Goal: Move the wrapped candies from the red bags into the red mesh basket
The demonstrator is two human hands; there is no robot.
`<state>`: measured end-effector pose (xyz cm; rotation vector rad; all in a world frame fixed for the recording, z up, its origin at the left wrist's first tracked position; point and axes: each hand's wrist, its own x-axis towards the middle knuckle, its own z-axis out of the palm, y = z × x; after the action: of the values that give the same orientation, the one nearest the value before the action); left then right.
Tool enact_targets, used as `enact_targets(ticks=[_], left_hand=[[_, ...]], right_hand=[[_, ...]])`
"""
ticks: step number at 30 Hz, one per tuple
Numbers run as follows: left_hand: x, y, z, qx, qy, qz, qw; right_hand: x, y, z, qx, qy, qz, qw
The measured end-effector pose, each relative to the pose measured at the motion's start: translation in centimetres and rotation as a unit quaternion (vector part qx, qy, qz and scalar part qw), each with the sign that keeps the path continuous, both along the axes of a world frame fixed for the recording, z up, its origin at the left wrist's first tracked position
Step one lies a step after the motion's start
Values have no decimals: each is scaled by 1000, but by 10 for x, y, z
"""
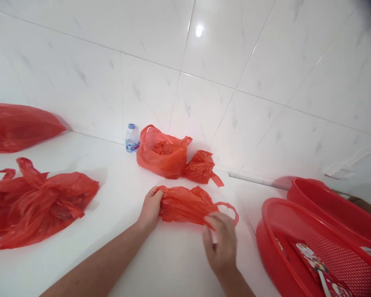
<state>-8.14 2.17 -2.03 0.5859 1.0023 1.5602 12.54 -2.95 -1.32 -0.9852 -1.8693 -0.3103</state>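
A crumpled red plastic bag [185,204] lies on the white surface between my hands. My left hand [150,208] grips its left end with the fingers closed on the plastic. My right hand [221,243] pinches the bag's lower right edge, close to the handle loop [230,208]. Behind it stands an open red bag [162,152] with more red plastic inside, and a small knotted red bag [200,167] sits beside that.
A small water bottle [132,138] stands by the tiled wall. A pile of red bags [37,202] lies at the left, and a full red bag [15,126] is behind it. Two stacked red plastic baskets [315,239] at the right hold red printed packets [318,264].
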Motion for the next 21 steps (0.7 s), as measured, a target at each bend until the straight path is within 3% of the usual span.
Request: enact_targets(ticks=[3,6,9,12,15,19,21], left_hand=[[5,-5,4,5,12,-41,999],[10,-11,11,6,21,-106,994],[14,-16,16,8,12,-204,979],[12,-16,19,11,-14,-269,963],[4,-10,21,24,19,-212,977],[-7,-2,20,31,142,-30,989],[-9,-5,17,76,225,55,970]], right_hand=[[-28,-7,-7,-55,-61,90,993],[-33,3,-14,-100,-47,88,990],[-15,21,-17,-167,-8,12,986],[13,36,-18,-238,33,-136,961],[33,45,-17,-344,31,-221,912],[34,50,-17,-418,45,-173,891],[28,50,-18,-430,48,-149,889]])
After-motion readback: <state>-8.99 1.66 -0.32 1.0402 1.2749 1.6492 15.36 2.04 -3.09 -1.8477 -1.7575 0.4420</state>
